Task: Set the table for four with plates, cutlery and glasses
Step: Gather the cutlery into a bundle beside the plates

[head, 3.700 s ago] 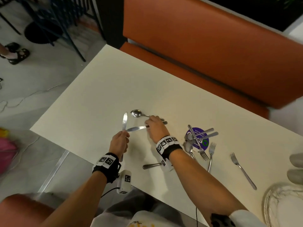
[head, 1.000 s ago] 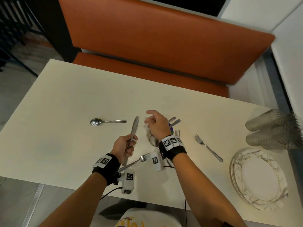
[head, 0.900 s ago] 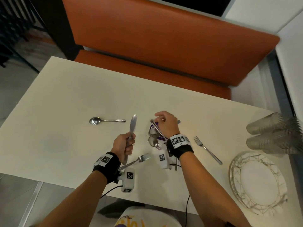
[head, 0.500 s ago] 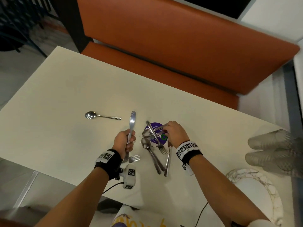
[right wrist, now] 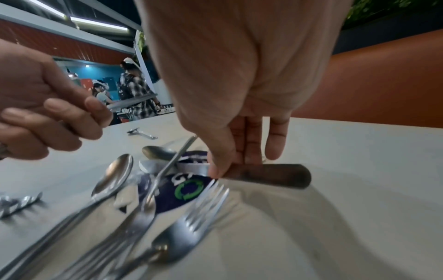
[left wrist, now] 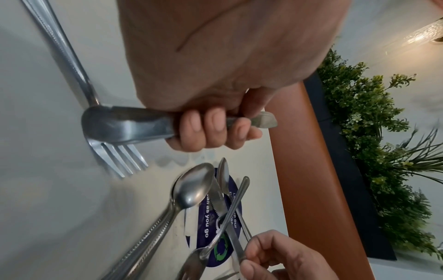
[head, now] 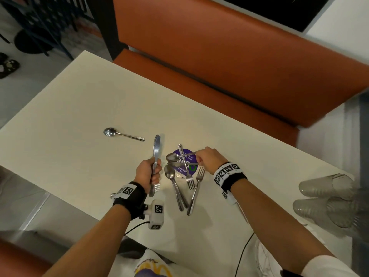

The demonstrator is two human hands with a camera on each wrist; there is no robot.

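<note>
Left hand (head: pixel 148 173): fist round upright knife (head: pixel 156 154).
Right hand (head: pixel 207 159): pinching second knife's handle (right wrist: pixel 268 175) in cutlery pile (head: pixel 182 176).
Risk: crossed fork (head: pixel 186 168) likely drags along, scattering pile toward near tabletop edge.

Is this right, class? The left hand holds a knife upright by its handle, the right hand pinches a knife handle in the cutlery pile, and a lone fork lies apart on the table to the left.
One detail is wrong: the lone piece lying apart is a spoon, not a fork, as the head view shows. The left hand does hold a knife, and the right hand does pinch a knife handle in the pile.
</note>
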